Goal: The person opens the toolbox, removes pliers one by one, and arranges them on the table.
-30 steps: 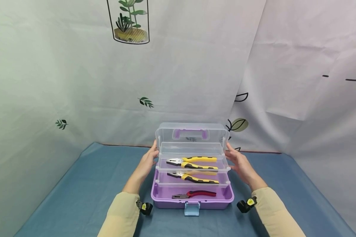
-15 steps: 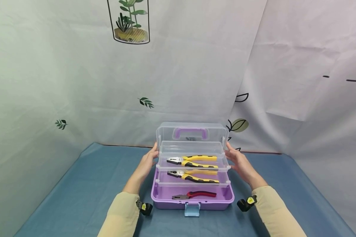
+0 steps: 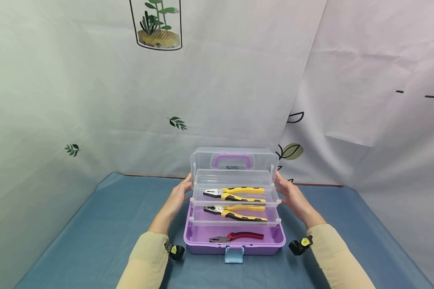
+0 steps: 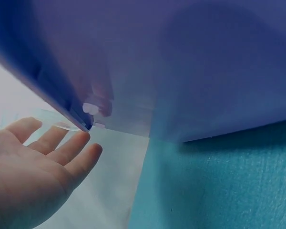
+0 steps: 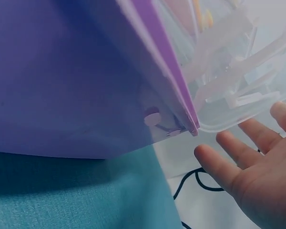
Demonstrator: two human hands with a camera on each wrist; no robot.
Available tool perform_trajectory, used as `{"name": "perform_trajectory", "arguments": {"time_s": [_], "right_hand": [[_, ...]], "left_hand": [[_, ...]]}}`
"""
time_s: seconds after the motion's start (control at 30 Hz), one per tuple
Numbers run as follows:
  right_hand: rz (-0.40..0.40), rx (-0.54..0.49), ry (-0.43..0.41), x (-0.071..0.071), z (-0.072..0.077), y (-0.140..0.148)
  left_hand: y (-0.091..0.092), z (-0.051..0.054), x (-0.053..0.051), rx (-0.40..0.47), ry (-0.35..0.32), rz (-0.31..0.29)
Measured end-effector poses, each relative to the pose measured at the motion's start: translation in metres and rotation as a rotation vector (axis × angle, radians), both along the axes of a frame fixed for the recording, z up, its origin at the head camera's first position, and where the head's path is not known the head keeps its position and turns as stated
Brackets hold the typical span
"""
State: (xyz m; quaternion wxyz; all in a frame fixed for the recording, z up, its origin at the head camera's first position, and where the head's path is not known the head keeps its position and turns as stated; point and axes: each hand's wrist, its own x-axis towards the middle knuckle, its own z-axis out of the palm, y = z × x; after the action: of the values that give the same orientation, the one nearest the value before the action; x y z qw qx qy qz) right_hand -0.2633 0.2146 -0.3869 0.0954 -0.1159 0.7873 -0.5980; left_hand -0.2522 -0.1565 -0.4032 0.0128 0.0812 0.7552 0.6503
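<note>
A purple toolbox with a clear raised lid stands on the table. Its upper clear tray bears yellow-and-black pliers, and the lower clear tray bears another yellow-and-black pair. Red-handled pliers lie in the purple base. My left hand is at the lid's left side, fingers extended. On the right side my right hand mirrors it. In the wrist views, the fingers and the other hand's fingers are close to the box's rear corners; firm contact cannot be told.
A blue cloth covers the table, with a pale printed curtain behind and at the sides. The light-blue latch hangs down at the box front. A black cable shows beyond the table edge.
The lid and clear trays have shifted slightly upward in the head view relative to the base. Both hands remain at the lid's sides; the view itself has tilted a little.
</note>
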Motion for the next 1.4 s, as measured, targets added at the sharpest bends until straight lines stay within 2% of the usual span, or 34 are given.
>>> {"name": "perform_trajectory", "arguments": {"time_s": [0.43,1.0,1.23,1.4], "right_hand": [[0.027,-0.022,0.016,-0.008,0.003,-0.004],[0.062,-0.037,0.001,-0.017,0.002,-0.003],[0.049,-0.024,0.005,-0.014,0.000,-0.003],[0.044,-0.041,0.011,-0.010,-0.002,-0.003]], "left_hand": [[-0.003,0.002,-0.004,0.019,0.016,-0.036],[-0.001,0.003,-0.008,0.072,-0.018,-0.047],[0.003,0.000,-0.008,0.059,-0.016,-0.024],[0.003,-0.002,-0.006,0.055,-0.012,-0.029]]}}
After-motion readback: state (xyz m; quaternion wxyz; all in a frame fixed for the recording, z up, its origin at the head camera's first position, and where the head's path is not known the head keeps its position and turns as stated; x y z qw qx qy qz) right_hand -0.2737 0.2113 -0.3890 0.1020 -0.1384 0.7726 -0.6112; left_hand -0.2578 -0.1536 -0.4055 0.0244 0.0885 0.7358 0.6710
